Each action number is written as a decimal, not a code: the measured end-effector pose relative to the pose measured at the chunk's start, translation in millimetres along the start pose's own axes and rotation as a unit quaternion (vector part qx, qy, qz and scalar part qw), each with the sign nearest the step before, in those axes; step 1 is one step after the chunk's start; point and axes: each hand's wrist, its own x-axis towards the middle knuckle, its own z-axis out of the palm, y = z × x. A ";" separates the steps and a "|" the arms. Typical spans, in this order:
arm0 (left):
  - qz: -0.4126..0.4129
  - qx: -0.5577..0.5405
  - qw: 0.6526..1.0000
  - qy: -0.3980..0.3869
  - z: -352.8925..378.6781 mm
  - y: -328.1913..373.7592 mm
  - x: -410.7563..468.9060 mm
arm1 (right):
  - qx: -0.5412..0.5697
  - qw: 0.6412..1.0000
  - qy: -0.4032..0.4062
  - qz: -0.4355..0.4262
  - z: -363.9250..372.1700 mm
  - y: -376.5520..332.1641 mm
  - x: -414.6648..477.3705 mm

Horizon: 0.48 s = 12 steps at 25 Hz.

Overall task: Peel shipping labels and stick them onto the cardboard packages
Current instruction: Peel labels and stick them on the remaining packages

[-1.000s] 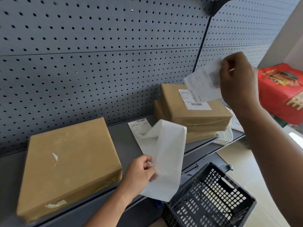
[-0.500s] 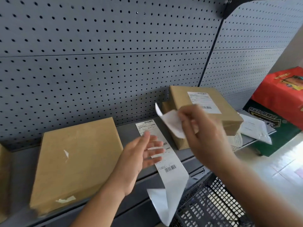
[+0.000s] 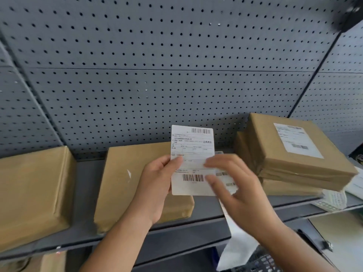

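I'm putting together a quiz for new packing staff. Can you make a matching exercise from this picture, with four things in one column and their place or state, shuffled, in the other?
Things
1. shipping label
2. top package of the right stack
3. middle package
4. backing strip

States
A. already bears a stuck label
B. hangs below the edge of the shelf
C. held up by the left hand
D. lies flat, top unlabelled

Pairs: 1-C, 2-A, 3-D, 4-B

left package (image 3: 33,193) | middle package (image 3: 125,183) | stack (image 3: 294,163) right | strip (image 3: 237,246) seemingly overhangs shelf (image 3: 206,206)
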 end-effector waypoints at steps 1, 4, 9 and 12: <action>-0.002 0.003 1.000 0.009 -6.5 2.1 -0.5 | 0.052 0.995 0.038 0.071 3.1 1.3 7.6; -0.006 0.011 1.000 0.017 -27.5 7.1 -3.1 | 0.250 0.930 -0.015 0.270 21.9 2.5 34.4; 0.006 0.070 0.996 0.060 -63.9 11.2 -2.3 | 0.292 0.904 -0.081 0.300 63.1 -4.6 64.7; 0.044 0.236 0.961 0.133 -97.6 5.2 8.3 | 0.260 0.913 -0.097 0.299 88.7 -2.7 79.9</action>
